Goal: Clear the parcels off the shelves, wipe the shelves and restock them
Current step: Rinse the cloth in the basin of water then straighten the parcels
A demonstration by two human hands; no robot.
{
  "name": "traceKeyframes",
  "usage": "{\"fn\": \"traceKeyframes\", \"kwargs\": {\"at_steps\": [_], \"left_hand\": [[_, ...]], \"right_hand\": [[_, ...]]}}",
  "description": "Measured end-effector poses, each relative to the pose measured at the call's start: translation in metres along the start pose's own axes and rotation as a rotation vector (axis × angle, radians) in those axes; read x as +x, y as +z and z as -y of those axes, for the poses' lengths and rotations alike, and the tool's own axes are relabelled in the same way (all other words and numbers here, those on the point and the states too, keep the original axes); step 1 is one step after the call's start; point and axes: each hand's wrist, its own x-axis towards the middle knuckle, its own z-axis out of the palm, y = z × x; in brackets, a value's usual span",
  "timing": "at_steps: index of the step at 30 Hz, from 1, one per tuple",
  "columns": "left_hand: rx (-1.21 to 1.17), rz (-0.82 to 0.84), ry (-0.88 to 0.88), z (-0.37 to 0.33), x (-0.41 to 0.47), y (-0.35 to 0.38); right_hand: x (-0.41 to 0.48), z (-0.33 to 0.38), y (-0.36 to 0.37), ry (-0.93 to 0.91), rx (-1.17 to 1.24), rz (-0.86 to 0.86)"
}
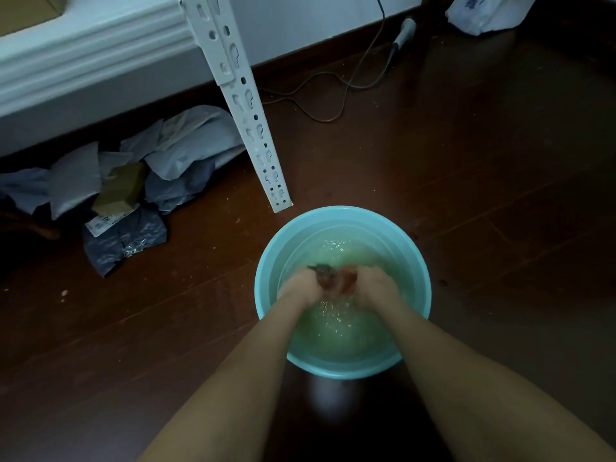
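As they reach into a round teal plastic basin [343, 211] of water, my left hand [301, 285] and right hand [374, 283] clench a dark wet rag [328, 277]. Grey plastic parcels [186, 145] lie nearby.

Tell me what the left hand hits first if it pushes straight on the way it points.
Likely the far wall of the basin: the left hand, gripping the cloth together with the right hand, points up and away through the water. Depth is unclear, so this is a guess.

Glossy dark wood floor [466, 195]; smooth teal plastic basin [266, 288]; matt white perforated metal upright [240, 95]; crinkled plastic parcels [186, 145].
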Motion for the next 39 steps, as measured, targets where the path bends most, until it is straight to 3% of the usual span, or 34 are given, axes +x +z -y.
{"fn": "traceKeyframes", "kwargs": {"at_steps": [3,7,10,13,16,20,22,27,31,39], "left_hand": [[-0.283,0.028,-0.098,0.004,0.001,-0.006],[-0.768,-0.007,-0.251,-0.003,-0.004,-0.011],[-1.057,0.057,-0.368,-0.01,-0.014,-0.024],[-1.219,0.094,-0.305,-0.021,-0.017,-0.035],[-1.231,-0.111,-0.17,-0.034,-0.017,-0.038],[-1.32,-0.091,-0.015,-0.052,-0.026,-0.046],[-1.265,-0.079,0.018,-0.056,-0.028,-0.051],[-0.544,-0.3,0.114,-0.042,-0.025,-0.054],[-0.243,-0.312,0.282,-0.046,-0.037,-0.043],[-0.235,-0.471,0.301,-0.051,-0.041,-0.052]], "right_hand": [[-0.001,-0.001,0.0,0.011,0.21,0.043],[-0.007,0.021,-0.007,0.018,1.07,0.092],[-0.012,0.035,-0.025,0.05,1.466,0.185],[-0.011,0.035,-0.037,0.094,1.513,0.145],[-0.012,0.028,-0.036,0.145,1.407,0.058],[-0.02,0.032,-0.034,0.198,1.434,0.214],[-0.019,0.032,-0.035,0.194,1.437,0.249],[-0.018,0.039,-0.038,0.141,1.511,0.185],[-0.023,0.047,-0.046,0.115,1.524,0.16],[-0.037,0.055,-0.055,0.094,1.364,0.109]]}}
